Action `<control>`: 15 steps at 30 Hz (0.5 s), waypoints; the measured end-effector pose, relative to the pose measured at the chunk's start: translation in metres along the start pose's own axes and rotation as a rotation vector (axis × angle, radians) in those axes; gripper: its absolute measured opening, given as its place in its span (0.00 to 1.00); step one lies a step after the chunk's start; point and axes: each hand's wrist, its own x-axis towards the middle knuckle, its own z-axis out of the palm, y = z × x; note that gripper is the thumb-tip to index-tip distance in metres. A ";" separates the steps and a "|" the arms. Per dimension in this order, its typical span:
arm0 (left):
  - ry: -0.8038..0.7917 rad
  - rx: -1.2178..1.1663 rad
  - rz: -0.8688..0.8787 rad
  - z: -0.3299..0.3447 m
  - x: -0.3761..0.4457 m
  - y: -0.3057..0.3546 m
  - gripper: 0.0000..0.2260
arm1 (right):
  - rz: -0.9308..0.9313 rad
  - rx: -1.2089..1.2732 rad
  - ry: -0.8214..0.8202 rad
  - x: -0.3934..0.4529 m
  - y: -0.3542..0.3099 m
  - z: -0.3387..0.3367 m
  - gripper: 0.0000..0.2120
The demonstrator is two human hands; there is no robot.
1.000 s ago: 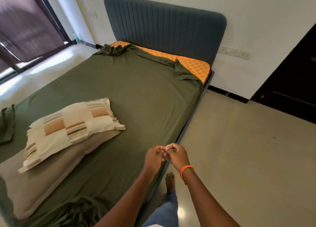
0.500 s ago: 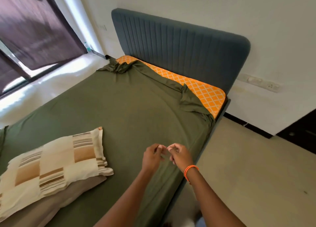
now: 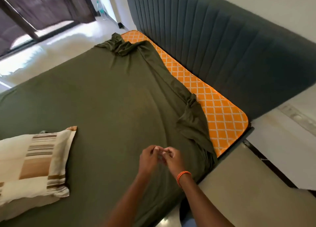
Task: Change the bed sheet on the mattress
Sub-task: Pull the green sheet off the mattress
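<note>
Left grip: the left hand (image 3: 148,158) hangs above the bed's right side, fingers curled in toward the other hand; whether it pinches anything I cannot tell (the fingertips blur together).
Right grip: the right hand (image 3: 173,159) sits just beside it, fingertips meeting the left's, fingers bent; what it holds, if anything, I cannot tell. An orange bracelet (image 3: 183,175) circles its wrist.
Sheet: the olive green sheet (image 3: 106,103) covers most of the mattress and drapes over the right edge beneath the hands.
Head-end corners: the sheet is pulled back from both. It lies bunched in folds at the far corner (image 3: 121,45) and in a loose flap near the right corner (image 3: 193,122).
Mattress: an orange strip with a white lattice pattern (image 3: 220,114) lies bare along the head edge, between the sheet and the headboard.
Headboard: dark grey, ribbed, upright against the wall (image 3: 222,39).
Pillows: a cream and brown striped pillow (image 3: 32,165) rests on the sheet toward the left edge of the bed, on top of a plain beige one (image 3: 18,209).
Floor: pale tile (image 3: 253,196) to the right of the bed.
Window: dark curtains (image 3: 42,6) beyond the far side.
</note>
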 end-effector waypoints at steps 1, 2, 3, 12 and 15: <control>0.013 -0.012 -0.028 0.015 0.015 0.002 0.14 | 0.007 -0.013 -0.006 0.020 0.002 -0.009 0.08; 0.033 -0.022 -0.049 0.027 0.030 0.002 0.14 | 0.014 -0.029 -0.014 0.041 0.007 -0.015 0.10; 0.057 -0.025 -0.071 0.038 0.043 0.000 0.14 | 0.032 -0.064 -0.017 0.060 0.011 -0.021 0.13; 0.233 0.190 -0.200 0.080 0.216 -0.056 0.10 | 0.048 -0.262 -0.102 0.231 0.046 -0.011 0.13; 0.374 0.316 -0.166 0.080 0.286 -0.061 0.11 | 0.016 -0.238 -0.012 0.291 0.046 0.011 0.20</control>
